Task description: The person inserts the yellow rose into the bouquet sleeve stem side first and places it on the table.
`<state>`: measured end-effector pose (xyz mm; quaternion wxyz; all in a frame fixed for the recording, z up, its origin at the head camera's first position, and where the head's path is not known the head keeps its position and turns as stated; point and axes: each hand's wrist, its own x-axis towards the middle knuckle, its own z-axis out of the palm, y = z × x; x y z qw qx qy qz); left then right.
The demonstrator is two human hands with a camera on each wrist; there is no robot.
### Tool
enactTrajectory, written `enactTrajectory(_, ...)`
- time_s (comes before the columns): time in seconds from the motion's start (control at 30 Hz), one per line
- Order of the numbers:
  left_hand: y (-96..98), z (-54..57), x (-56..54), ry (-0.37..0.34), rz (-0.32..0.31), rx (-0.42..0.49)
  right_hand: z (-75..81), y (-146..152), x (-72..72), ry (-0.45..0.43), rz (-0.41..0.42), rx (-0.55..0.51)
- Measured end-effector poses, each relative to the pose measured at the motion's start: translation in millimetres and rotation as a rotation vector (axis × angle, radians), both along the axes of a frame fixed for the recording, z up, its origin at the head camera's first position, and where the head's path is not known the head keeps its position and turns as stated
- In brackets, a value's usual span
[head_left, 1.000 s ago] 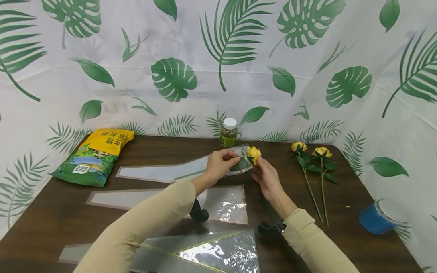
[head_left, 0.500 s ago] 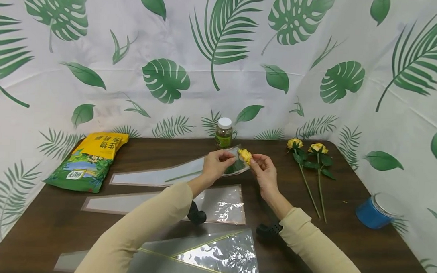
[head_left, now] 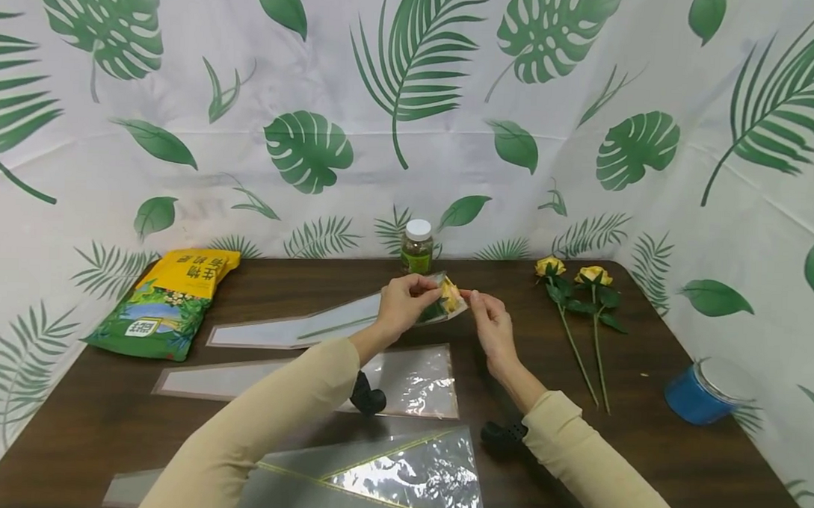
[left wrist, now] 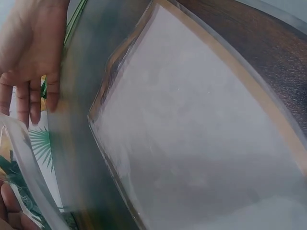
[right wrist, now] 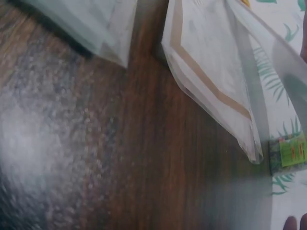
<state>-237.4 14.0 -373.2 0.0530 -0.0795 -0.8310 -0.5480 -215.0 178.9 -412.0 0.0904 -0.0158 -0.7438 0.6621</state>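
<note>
Pinching the wide mouth of the clear sleeve (head_left: 351, 321) with my left hand (head_left: 405, 305), I have the yellow rose (head_left: 450, 293) sitting just inside that opening, its stem running back down the sleeve toward the yellow bag (head_left: 170, 296). My right hand (head_left: 488, 320) pinches the mouth's rim on the rose's far side, so both hands flank the bloom, just in front of the jar (head_left: 417, 247).
</note>
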Motion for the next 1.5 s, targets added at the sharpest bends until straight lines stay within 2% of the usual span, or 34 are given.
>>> enactTrajectory(0.13,0.4,0.3,-1.1,0.025,0.002,-0.009,0.2,-1.5,-0.2,-0.051,0.061,0.067)
enactTrajectory(0.37,4.6,2.4,-1.8,0.029,-0.03,-0.045,-2.0,-6.2,-6.1,-0.154,0.138,0.094)
enactTrajectory(0.53,4.4,-3.9,-5.2,0.06,-0.051,-0.064,-7.4,-8.4,-13.8,-0.219,0.13,0.014)
enactTrajectory(0.7,-9.2,-15.3,-8.7,0.095,-0.072,-0.116,-16.2,-15.1,-18.7,-0.28,0.091,-0.08)
enactTrajectory(0.77,-17.7,-19.0,-9.1,0.099,-0.062,-0.173,-19.4,-17.5,-21.0,-0.263,0.067,-0.092)
enactTrajectory(0.83,-26.6,-21.8,-8.7,0.117,-0.062,-0.279,-20.9,-18.8,-23.7,-0.241,0.048,-0.105)
enactTrajectory(1.0,-43.8,-22.8,-1.7,0.148,-0.1,-0.659,-19.8,-18.4,-28.5,-0.212,0.026,-0.117)
enactTrajectory(1.13,-47.6,-27.9,4.1,0.161,-0.129,-0.873,-16.2,-11.5,-23.2,-0.171,-0.037,-0.035)
enactTrajectory(1.2,-48.9,-31.3,4.1,0.179,-0.137,-0.932,-13.9,-7.0,-19.8,-0.133,-0.086,0.035)
enactTrajectory(1.33,-53.0,-36.6,1.7,0.212,-0.138,-0.963,-13.1,4.4,-15.5,-0.109,-0.158,0.142)
enactTrajectory(1.43,-56.1,-38.9,-0.1,0.206,-0.124,-0.96,-13.5,12.5,-13.3,-0.149,-0.172,0.157)
enactTrajectory(1.5,-57.2,-40.0,-0.8,0.204,-0.13,-0.959,-11.6,15.2,-12.6,-0.157,-0.149,0.193)
